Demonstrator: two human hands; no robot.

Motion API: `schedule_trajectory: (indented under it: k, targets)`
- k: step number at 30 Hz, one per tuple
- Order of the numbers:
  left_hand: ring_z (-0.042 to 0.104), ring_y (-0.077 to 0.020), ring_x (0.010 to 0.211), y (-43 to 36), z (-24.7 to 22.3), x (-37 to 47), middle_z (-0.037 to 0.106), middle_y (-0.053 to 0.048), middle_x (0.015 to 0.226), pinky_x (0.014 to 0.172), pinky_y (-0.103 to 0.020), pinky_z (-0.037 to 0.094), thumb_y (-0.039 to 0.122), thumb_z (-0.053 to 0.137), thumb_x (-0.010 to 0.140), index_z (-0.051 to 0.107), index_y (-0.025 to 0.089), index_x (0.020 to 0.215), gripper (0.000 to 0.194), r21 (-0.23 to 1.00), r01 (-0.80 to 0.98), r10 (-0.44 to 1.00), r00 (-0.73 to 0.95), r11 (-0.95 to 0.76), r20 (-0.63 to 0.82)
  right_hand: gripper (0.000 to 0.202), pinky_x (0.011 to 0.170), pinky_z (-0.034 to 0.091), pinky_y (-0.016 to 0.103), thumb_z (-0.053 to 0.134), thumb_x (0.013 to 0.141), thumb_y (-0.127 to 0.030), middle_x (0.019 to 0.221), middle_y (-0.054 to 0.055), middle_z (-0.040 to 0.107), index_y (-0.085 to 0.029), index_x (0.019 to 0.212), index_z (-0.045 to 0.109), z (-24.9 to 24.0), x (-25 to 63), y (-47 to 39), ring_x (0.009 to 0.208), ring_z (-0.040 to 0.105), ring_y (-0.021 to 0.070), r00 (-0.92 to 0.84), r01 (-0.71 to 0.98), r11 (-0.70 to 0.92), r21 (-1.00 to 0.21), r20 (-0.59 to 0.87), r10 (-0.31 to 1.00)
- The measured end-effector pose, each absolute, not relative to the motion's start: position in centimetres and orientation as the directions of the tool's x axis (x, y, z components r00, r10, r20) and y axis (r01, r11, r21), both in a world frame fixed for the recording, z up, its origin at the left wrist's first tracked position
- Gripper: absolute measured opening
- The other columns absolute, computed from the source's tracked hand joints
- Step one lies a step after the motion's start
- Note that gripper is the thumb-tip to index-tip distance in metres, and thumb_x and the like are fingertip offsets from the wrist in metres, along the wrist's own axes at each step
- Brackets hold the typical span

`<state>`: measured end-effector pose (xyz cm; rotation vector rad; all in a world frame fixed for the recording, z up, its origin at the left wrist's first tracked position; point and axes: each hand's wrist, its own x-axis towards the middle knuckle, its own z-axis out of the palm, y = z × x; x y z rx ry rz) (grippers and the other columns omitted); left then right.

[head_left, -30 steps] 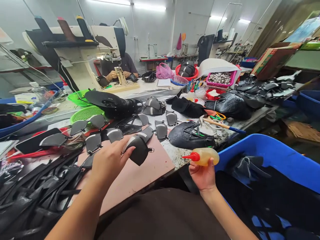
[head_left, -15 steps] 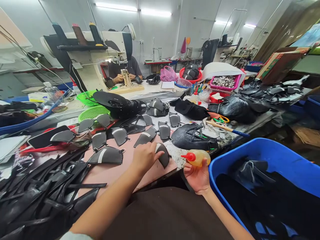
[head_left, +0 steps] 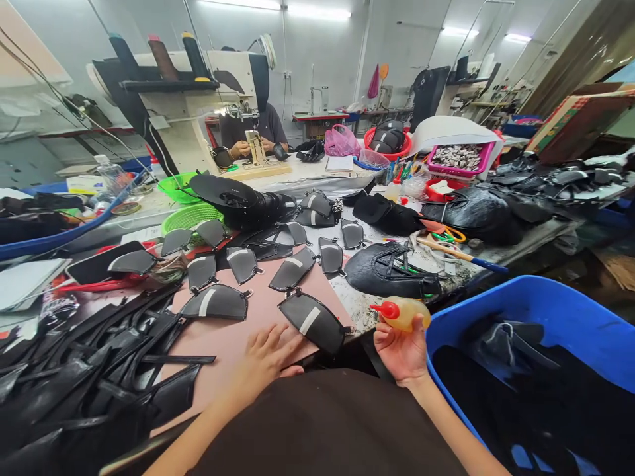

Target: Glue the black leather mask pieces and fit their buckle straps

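My left hand (head_left: 272, 354) lies flat on the pink sheet (head_left: 233, 344), fingers spread, its fingertips at the lower left edge of a dark curved piece (head_left: 313, 320) with a white strip across it. In my right hand (head_left: 403, 349) is a squeeze bottle (head_left: 405, 313) of yellowish liquid with a red nozzle; it lies sideways above the table's front edge, nozzle pointing left. More dark curved pieces with white strips are spread around, among them a long one (head_left: 215, 302) to the left and another (head_left: 294, 268) behind. Small metal rings show at some of their ends.
Black straps (head_left: 99, 357) are heaped at the left. A blue tub (head_left: 530, 291) holding black material stands at my right. Behind are a black leather piece (head_left: 381, 268), a green basket (head_left: 191, 218) and a sewing machine (head_left: 188, 112), with another person (head_left: 272, 129) seated beyond.
My left hand has moved down and left off the curved piece, which now shows fully. My right hand still holds the bottle. The view has shifted slightly.
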<state>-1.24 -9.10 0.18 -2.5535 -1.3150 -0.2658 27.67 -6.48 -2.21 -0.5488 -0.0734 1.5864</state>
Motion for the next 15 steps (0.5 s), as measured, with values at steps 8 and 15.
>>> schedule_trajectory:
  k: [8, 15]
  targets:
    - [0.053, -0.0275, 0.109, -10.3, 0.7, -3.4, 0.061, -0.006, 0.119, 0.090, -0.038, 0.035, 0.050, 0.058, 0.081, 0.059, 0.037, 0.116, 0.038, -0.183, 0.843, 0.805, 0.538, -0.506, 0.251, 0.049, 0.043, 0.046, 0.020, 0.082, 0.052, -0.047, 0.072, -0.004, 0.064, -0.023, 0.090, 0.064, -1.3, 26.5, -6.4, 0.050, 0.048, 0.0082, 0.011, -0.910, -0.104, -0.402, -0.274, 0.962]
    - [0.051, -0.0336, 0.111, -10.8, 2.5, -4.3, 0.059, -0.015, 0.120, 0.088, -0.045, 0.039, 0.043, 0.058, 0.081, 0.070, 0.020, 0.086, 0.027, -0.292, 0.897, 0.879, 0.405, -0.331, 0.251, 0.052, 0.044, 0.048, 0.021, 0.083, 0.052, -0.047, 0.076, 0.000, 0.066, -0.022, 0.093, 0.063, -2.4, 27.7, -6.8, 0.052, 0.051, 0.0092, 0.007, -0.908, -0.117, -0.401, -0.296, 0.955]
